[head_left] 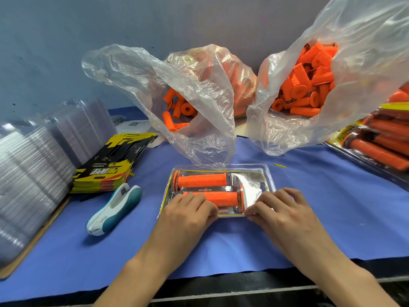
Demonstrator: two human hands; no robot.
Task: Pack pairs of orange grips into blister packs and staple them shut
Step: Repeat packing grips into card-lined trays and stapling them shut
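A clear blister pack [252, 173] lies flat on the blue cloth in the middle, with two orange grips [202, 180] side by side inside it over a yellow-edged card. My left hand [188, 212] presses on the pack's near left corner, its fingers over the end of the nearer grip. My right hand [278, 209] presses on the near right corner, fingertips bent down onto the plastic edge. A white and teal stapler [115, 209] lies on the cloth to the left of the pack, untouched.
Two open plastic bags of loose orange grips [307, 85] stand at the back. Stacks of empty clear blisters [33, 165] and yellow-black cards [110, 167] sit at the left. Finished packs [380, 142] pile up at the right. The table's front edge [243, 275] runs below my wrists.
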